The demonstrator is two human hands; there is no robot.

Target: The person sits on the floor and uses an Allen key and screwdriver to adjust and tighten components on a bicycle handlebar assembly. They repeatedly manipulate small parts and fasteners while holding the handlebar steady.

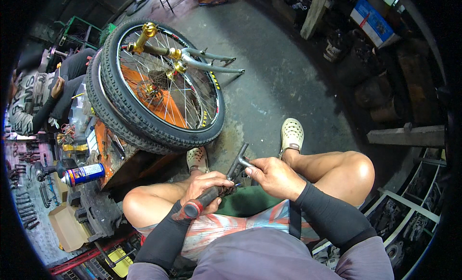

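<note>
My left hand (203,188) is wrapped round a black-and-red tool handle (194,208), its rounded end toward me. My right hand (276,176) grips a dark, bent metal bar (243,160) that looks T-shaped, with one straight arm pointing up and away. The bar's lower end meets the far end of the left-hand tool, just above my lap; my fingers hide how they join. A small bluish spot shows near that meeting point, too small to name. Beneath both hands lies a dark green cloth (251,201) between my thighs.
Two stacked bicycle wheels (217,117) lie on an orange stand (108,157) ahead left, with a grey fork (204,63) on top. A blue spray can (85,174) lies nearby. Another person (36,99) sits far left. Metal racks (409,203) stand at right.
</note>
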